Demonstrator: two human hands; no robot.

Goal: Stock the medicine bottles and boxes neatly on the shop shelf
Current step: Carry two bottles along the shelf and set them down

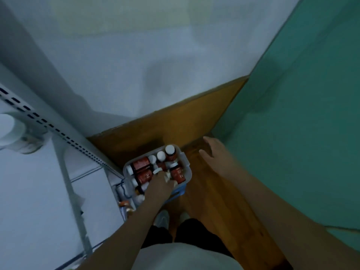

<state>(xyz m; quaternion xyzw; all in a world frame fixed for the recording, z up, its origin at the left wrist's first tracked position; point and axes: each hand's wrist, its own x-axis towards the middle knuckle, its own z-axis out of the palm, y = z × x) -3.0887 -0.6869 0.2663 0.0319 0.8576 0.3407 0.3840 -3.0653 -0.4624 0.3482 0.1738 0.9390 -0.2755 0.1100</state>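
Down in plastic tub (pixel 187 162) | left hand (pixel 158 187) fingers among round red-labelled bottles (pixel 141 166), grip unclear | right hand (pixel 214 152) fingers spread, empty

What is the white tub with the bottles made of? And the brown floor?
The tub looks like plastic: smooth, whitish, with rounded moulded corners. The floor looks like wood or a wood-look board, brown with faint grain streaks and a slight shine. The picture is blurry, so neither is certain.

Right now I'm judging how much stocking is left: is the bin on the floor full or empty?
Nearly full. The bin holds many white-capped bottles, upright and lying; the left hand reaches among them.
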